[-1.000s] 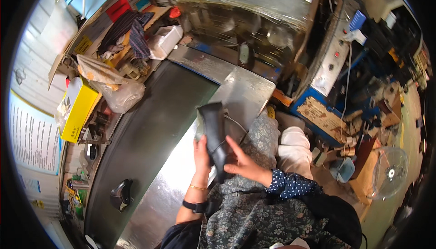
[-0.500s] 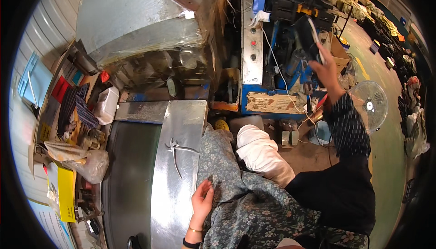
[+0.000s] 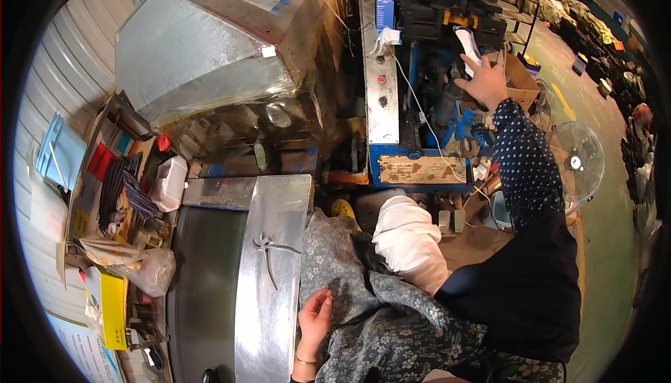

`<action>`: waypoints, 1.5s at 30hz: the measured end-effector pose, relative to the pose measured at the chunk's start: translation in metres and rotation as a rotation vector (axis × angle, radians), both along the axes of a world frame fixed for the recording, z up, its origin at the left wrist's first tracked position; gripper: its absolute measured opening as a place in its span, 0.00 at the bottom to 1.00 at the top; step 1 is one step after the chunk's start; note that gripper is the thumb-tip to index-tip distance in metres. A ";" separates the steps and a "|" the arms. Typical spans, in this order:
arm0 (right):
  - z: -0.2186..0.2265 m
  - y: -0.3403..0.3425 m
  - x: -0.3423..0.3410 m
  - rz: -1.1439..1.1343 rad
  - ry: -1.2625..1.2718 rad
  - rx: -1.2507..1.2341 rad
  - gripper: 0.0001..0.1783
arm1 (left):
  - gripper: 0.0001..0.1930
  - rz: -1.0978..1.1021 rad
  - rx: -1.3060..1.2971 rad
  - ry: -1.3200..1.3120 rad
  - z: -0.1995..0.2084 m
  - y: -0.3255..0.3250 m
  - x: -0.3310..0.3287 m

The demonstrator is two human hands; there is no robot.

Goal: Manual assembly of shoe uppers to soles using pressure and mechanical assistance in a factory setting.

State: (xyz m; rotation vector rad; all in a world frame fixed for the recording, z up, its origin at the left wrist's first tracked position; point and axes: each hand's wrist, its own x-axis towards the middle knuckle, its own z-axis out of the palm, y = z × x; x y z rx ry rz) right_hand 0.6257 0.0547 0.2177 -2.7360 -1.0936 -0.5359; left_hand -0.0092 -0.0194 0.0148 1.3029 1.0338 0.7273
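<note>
My right hand (image 3: 484, 84) is stretched out at the far right, over a blue and black machine (image 3: 447, 114). Its fingers touch the near end of what looks like a shoe with a white sole (image 3: 468, 44). The sole faces up, and the rest is hidden or dark; how firmly the fingers grip it is hard to see. Low in the middle, my left hand (image 3: 316, 316) hangs over a flowered cloth (image 3: 342, 271) on my lap. Its fingers are loosely bent and apart, with nothing in them. Left of it, a thin grey forked piece (image 3: 269, 254) lies on a steel plate (image 3: 269, 320).
A control panel (image 3: 383, 114) with buttons and a phone (image 3: 385, 15) flank the machine; a white cable (image 3: 412, 89) runs down it. A fan (image 3: 574, 163) stands right of my sleeve. On the left are a dark belt (image 3: 210, 278), a cluttered shelf (image 3: 133, 166) and a metal hood (image 3: 189, 40).
The shoe in my right hand has turned, so its white sole now faces up, and has come over the machine with the hand. My left hand stays over the cloth. The view has shifted a little.
</note>
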 end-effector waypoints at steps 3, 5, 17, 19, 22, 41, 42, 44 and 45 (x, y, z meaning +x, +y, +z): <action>-0.018 -0.007 0.010 0.000 -0.015 0.067 0.41 | 0.15 -0.029 0.018 0.056 0.000 -0.002 0.010; -0.020 -0.009 0.008 0.010 0.002 0.150 0.38 | 0.15 -0.050 0.072 0.103 0.002 -0.003 0.013; -0.024 -0.010 0.007 0.018 0.012 0.204 0.38 | 0.14 -0.071 0.091 0.173 0.005 -0.006 0.027; -0.023 -0.008 0.007 0.018 0.003 0.227 0.37 | 0.14 -0.095 0.107 0.181 0.008 -0.006 0.028; -0.020 -0.009 0.003 0.009 0.020 0.218 0.38 | 0.14 -0.166 0.136 0.259 0.009 -0.011 0.025; -0.121 -0.083 -0.266 0.997 0.238 0.713 0.41 | 0.27 -0.036 0.229 -0.147 0.034 0.067 0.053; -0.135 -0.091 -0.299 1.059 0.297 0.682 0.44 | 0.35 0.051 0.266 -0.265 0.047 0.078 0.066; -0.150 -0.110 -0.354 1.239 0.450 0.593 0.48 | 0.36 0.258 0.122 -0.375 0.081 0.086 0.082; -0.164 -0.110 -0.377 1.270 0.571 0.337 0.47 | 0.37 0.284 0.026 -0.291 0.063 0.097 0.076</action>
